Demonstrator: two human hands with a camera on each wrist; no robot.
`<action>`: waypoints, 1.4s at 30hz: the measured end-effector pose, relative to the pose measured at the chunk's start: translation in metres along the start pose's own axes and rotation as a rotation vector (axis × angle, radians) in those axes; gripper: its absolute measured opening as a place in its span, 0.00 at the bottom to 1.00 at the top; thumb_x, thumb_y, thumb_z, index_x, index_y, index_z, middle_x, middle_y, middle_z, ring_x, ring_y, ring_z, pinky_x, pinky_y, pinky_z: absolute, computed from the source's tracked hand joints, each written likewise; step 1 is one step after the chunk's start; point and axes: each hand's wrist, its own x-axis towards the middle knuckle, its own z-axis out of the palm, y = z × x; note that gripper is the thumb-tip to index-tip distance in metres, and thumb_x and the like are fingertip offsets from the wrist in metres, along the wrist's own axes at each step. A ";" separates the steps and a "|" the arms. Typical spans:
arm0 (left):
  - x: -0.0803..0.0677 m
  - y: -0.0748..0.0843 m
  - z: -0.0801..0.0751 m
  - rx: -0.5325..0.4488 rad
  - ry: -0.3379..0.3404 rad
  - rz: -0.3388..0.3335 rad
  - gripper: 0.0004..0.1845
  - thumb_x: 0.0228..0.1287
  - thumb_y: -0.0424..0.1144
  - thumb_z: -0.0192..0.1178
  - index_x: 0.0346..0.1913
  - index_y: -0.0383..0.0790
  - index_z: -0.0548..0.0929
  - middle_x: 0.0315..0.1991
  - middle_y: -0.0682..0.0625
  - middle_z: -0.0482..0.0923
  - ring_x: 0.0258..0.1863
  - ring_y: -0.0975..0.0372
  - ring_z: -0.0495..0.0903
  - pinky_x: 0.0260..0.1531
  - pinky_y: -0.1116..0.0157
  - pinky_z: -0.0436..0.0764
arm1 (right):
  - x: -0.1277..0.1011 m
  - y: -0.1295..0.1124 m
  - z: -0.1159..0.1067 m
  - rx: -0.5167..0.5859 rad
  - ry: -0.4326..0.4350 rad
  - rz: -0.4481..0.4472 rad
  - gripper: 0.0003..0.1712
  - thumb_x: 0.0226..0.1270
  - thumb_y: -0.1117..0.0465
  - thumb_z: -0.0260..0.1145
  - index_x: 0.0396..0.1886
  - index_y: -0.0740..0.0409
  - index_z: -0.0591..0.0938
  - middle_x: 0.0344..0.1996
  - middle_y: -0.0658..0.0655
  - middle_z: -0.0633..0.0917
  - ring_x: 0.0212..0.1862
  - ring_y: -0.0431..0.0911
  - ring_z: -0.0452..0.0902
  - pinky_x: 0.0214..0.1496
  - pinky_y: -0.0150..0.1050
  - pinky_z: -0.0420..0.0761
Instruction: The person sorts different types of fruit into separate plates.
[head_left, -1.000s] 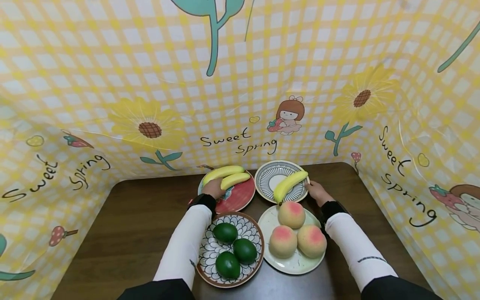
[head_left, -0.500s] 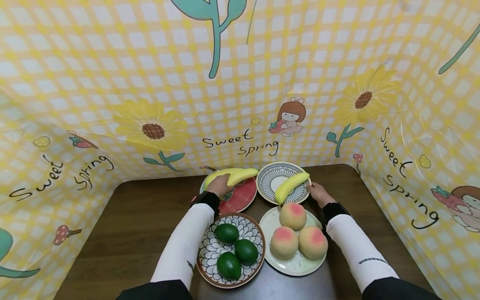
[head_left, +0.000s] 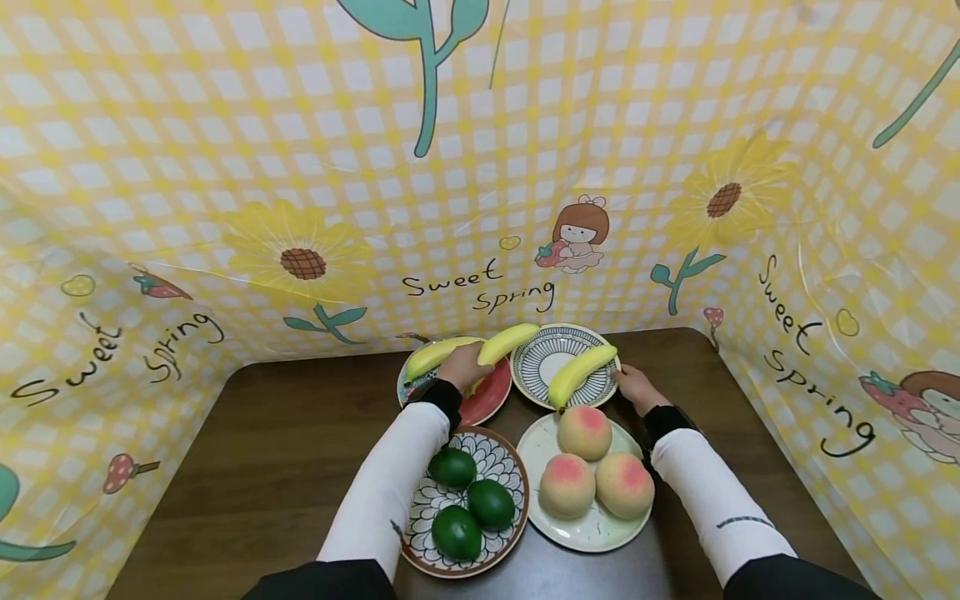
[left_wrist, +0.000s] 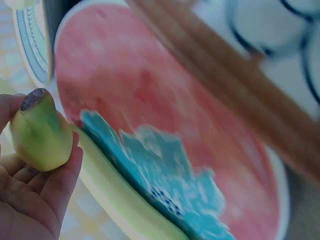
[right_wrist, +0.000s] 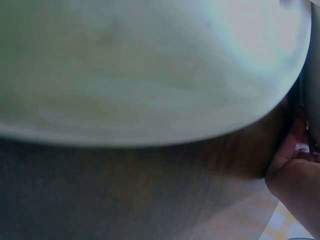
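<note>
My left hand (head_left: 461, 367) grips a yellow banana (head_left: 510, 342) by one end, above the red plate (head_left: 491, 398). The banana's dark tip and greenish neck face the left wrist view, with fingers (left_wrist: 65, 177) curled around it. A second banana (head_left: 431, 357) lies on the red plate, partly behind the hand. At the right rim of the black-and-white patterned plate (head_left: 532, 367), my right hand (head_left: 636, 387) holds the edge with fingers and thumb. Another banana (head_left: 581, 375) lies slanted across that plate. The right wrist view shows the right hand (right_wrist: 295, 170) only partly.
Nearer, a brown-rimmed plate (head_left: 512, 546) bears three dark green fruits (head_left: 491, 503). Beside it, a pale green plate (head_left: 592, 537) carries three peaches (head_left: 567, 485). The plates stand close together on a dark wooden table (head_left: 262, 467), with yellow checked cloth (head_left: 450, 208) around it.
My left hand has lifted the nearer banana off the red plate and moved it right, its far end now at the patterned plate's rim. The right hand has stayed at that rim.
</note>
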 end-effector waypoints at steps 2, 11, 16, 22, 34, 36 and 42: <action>0.002 0.010 0.004 -0.009 -0.002 0.012 0.13 0.66 0.38 0.66 0.50 0.37 0.83 0.42 0.43 0.85 0.38 0.55 0.78 0.48 0.57 0.77 | 0.000 0.000 0.000 0.002 -0.004 0.004 0.33 0.86 0.57 0.36 0.79 0.76 0.51 0.74 0.75 0.62 0.78 0.63 0.53 0.84 0.56 0.51; 0.015 0.045 0.041 -0.006 -0.020 0.023 0.14 0.65 0.36 0.66 0.51 0.35 0.83 0.44 0.41 0.86 0.42 0.51 0.82 0.46 0.56 0.77 | -0.001 -0.001 0.000 -0.001 0.005 -0.006 0.32 0.87 0.57 0.36 0.79 0.74 0.53 0.75 0.74 0.62 0.79 0.63 0.53 0.84 0.56 0.51; 0.020 0.053 0.054 0.001 0.051 -0.038 0.14 0.64 0.35 0.67 0.50 0.33 0.83 0.44 0.39 0.87 0.44 0.48 0.85 0.46 0.53 0.80 | 0.002 -0.002 -0.002 -0.007 0.006 0.000 0.33 0.86 0.56 0.37 0.79 0.74 0.52 0.77 0.74 0.59 0.80 0.63 0.51 0.84 0.55 0.51; 0.023 0.062 0.055 0.030 0.108 -0.056 0.19 0.63 0.37 0.68 0.55 0.32 0.82 0.46 0.37 0.87 0.47 0.47 0.86 0.48 0.51 0.83 | 0.003 -0.002 -0.003 -0.009 0.020 -0.005 0.32 0.86 0.58 0.37 0.79 0.75 0.52 0.75 0.75 0.61 0.78 0.62 0.53 0.84 0.55 0.52; 0.036 0.073 0.075 -0.199 -0.007 0.006 0.19 0.66 0.37 0.66 0.56 0.30 0.81 0.47 0.38 0.86 0.45 0.51 0.83 0.50 0.55 0.80 | 0.002 0.002 0.000 -0.022 0.014 -0.012 0.33 0.86 0.56 0.37 0.79 0.75 0.51 0.77 0.75 0.59 0.80 0.65 0.51 0.84 0.56 0.53; 0.045 0.069 0.088 -0.178 0.007 0.031 0.21 0.66 0.40 0.67 0.58 0.32 0.81 0.49 0.40 0.86 0.48 0.52 0.83 0.53 0.56 0.80 | 0.002 0.002 0.000 -0.016 0.019 -0.009 0.33 0.86 0.57 0.37 0.79 0.74 0.51 0.77 0.75 0.60 0.80 0.65 0.52 0.84 0.56 0.53; 0.134 -0.002 0.193 -0.080 0.044 0.109 0.33 0.72 0.55 0.59 0.71 0.38 0.74 0.63 0.43 0.82 0.61 0.53 0.81 0.59 0.59 0.79 | 0.001 0.002 0.000 -0.022 0.021 -0.019 0.32 0.86 0.57 0.37 0.79 0.75 0.53 0.75 0.75 0.61 0.79 0.65 0.53 0.83 0.56 0.54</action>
